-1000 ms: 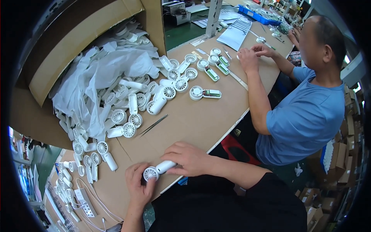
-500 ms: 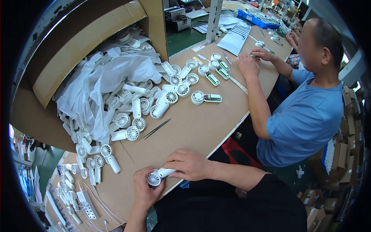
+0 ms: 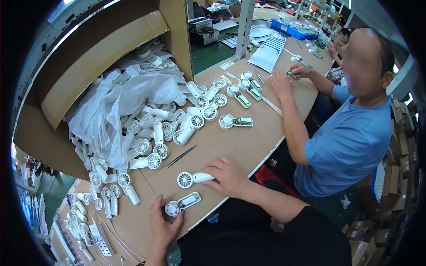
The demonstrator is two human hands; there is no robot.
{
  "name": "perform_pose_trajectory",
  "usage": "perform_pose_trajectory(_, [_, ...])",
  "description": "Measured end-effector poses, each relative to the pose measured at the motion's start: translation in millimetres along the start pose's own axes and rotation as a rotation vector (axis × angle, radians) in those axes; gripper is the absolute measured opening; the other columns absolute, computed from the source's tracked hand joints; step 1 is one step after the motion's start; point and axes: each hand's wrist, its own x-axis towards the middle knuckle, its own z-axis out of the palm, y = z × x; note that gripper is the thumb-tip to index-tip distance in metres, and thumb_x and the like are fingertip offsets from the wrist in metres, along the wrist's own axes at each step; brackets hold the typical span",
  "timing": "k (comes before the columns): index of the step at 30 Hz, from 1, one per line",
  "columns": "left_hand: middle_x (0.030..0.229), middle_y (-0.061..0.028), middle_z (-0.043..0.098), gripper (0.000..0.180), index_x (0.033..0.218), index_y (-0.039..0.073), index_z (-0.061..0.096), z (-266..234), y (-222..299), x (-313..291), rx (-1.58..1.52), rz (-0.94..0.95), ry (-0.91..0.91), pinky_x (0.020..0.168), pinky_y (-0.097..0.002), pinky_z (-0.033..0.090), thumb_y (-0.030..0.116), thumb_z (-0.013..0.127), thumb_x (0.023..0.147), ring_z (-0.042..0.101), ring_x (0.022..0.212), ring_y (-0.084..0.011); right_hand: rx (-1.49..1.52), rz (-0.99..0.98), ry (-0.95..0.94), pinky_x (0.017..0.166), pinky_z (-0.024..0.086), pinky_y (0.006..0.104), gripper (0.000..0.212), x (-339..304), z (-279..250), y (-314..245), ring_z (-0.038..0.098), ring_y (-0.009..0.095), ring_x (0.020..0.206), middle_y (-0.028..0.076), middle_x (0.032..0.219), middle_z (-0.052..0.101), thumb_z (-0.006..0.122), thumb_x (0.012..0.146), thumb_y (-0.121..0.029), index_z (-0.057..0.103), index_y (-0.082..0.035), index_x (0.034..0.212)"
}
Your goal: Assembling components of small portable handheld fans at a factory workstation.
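My left hand [image 3: 163, 224] is curled round the round head of an opened white handheld fan [image 3: 191, 200], whose handle shows a green circuit board. The fan lies at the near edge of the table. In my right hand [image 3: 228, 178] is the handle of a white fan cover [image 3: 185, 180] with a spoked round grille. It is apart from the opened fan, a little farther off. Dark tweezers [image 3: 181, 156] lie beyond both hands, beside several white fan shells [image 3: 154, 161].
A large cardboard box [image 3: 106, 57] on its side spills fan shells and white wrapping [image 3: 128, 93]. Several opened fans [image 3: 235, 121] lie near a co-worker [image 3: 346, 133], who handles a small green part. A power strip [image 3: 101, 240] with white cables sits at the near left.
The two fan pieces that were together in my hands are now apart. My right hand has moved right and away with the cover; the circuit board now shows in the part at my left hand.
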Motion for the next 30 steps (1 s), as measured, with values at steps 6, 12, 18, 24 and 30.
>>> perform_pose_trajectory(6, [0.125,-0.0138,0.068,0.07,0.139,0.001,0.055,-26,21,12,0.096,0.123,0.034,0.102,-0.0416,0.049,0.009,0.085,0.076,0.063,0.111,-0.0303,-0.214,0.015,0.279,0.091,0.052,0.0405,0.023,-1,-42,60,0.064,0.033,0.1,0.012,0.113,0.069,0.074,0.09,-0.018,0.072,-0.007,0.111])
perform_pose_trajectory(12, [0.121,-0.0113,0.069,0.047,0.124,0.004,0.066,-18,69,74,0.107,0.41,-0.05,0.101,-0.0438,0.049,0.009,0.08,0.079,0.063,0.11,-0.0308,-0.346,0.173,0.456,0.092,0.051,0.0411,0.024,18,-114,121,0.063,0.032,0.101,0.012,0.114,0.069,0.068,0.095,-0.01,0.07,-0.004,0.118])
perform_pose_trajectory(18, [0.119,-0.0081,0.069,0.036,0.116,0.007,0.07,42,105,155,0.096,0.669,-0.245,0.097,-0.0401,0.05,0.012,0.08,0.082,0.065,0.106,-0.0279,-0.149,0.293,0.169,0.084,0.05,0.0312,0.024,15,-106,127,0.061,0.022,0.091,0.008,0.113,0.067,0.066,0.097,-0.005,0.07,0.0,0.12])
perform_pose_trajectory(24, [0.111,-0.0104,0.068,0.044,0.13,0.008,0.066,125,121,184,0.386,0.686,-0.366,0.09,-0.0386,0.051,0.021,0.073,0.089,0.065,0.098,-0.0288,-0.076,0.386,0.258,0.084,0.052,0.0355,0.02,6,-100,120,0.064,0.025,0.094,0.009,0.109,0.069,0.067,0.096,-0.007,0.072,-0.001,0.115])
perform_pose_trajectory(30, [0.108,-0.0123,0.066,0.051,0.137,0.009,0.061,171,123,205,0.54,0.588,-0.344,0.085,-0.0401,0.051,0.026,0.069,0.09,0.065,0.096,-0.0303,-0.06,0.373,0.261,0.082,0.052,0.0346,0.019,9,-102,123,0.064,0.025,0.092,0.009,0.107,0.069,0.068,0.095,-0.006,0.073,-0.001,0.113])
